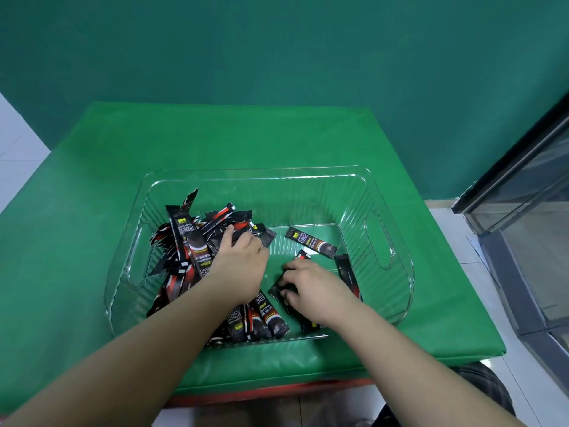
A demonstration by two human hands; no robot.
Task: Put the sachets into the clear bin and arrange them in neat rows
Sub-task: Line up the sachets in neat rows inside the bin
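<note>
Both hands (277, 272) among black "INSTANT COFFEE" sachets (191, 251), clear bin (385, 211)

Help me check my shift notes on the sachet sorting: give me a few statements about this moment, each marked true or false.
1. Both hands are inside the clear bin. True.
2. The sachets already lie in neat rows. False: most lie in a jumbled heap on the bin's left side.
3. The right hand grips a sachet. True.
4. The left hand rests on the green table cover. False: it is on the heap inside the bin.
</note>
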